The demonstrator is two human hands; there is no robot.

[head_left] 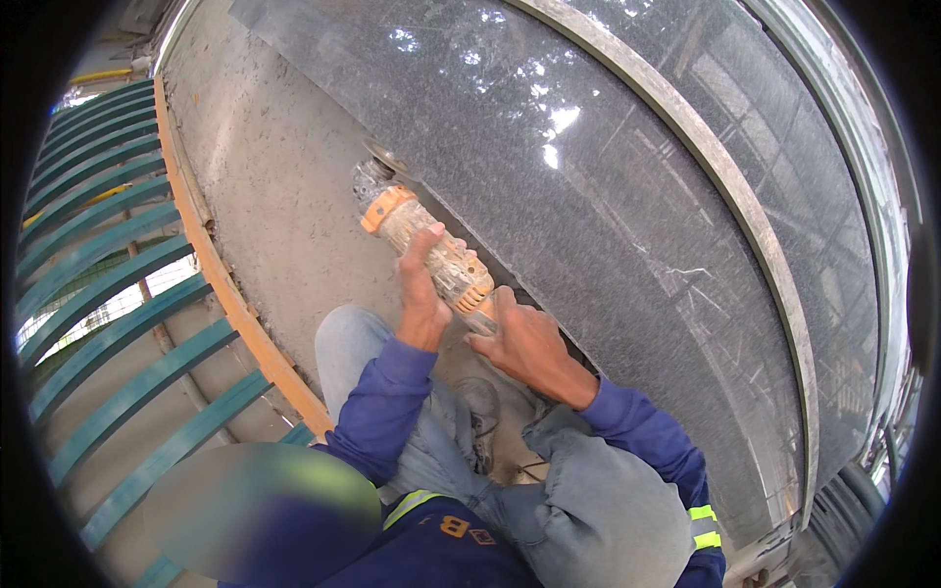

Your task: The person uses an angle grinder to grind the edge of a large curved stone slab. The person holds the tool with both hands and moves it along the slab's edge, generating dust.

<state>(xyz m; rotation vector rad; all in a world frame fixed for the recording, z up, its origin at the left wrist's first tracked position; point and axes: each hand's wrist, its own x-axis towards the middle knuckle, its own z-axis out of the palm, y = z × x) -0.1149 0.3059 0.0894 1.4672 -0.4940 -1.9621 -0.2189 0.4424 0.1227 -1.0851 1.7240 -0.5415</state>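
Both my hands hold a dusty orange and grey angle grinder (431, 250). My left hand (421, 292) is wrapped round the middle of its body, thumb on top. Behind it, my right hand (522, 338) grips the rear end of the handle. The grinder's cutting disc (385, 155) sits at the edge of a dark polished stone slab (549, 196); whether it touches the stone I cannot tell. A narrow dark gap runs under the slab's edge beside the tool.
Rough concrete floor (265, 147) lies left of the slab. Further left stands a railing of green bars (108, 299) with an orange rail (221, 279). A pale curved strip (706, 147) crosses the stone on the right. Dark cables or hoses (853, 519) lie at the lower right.
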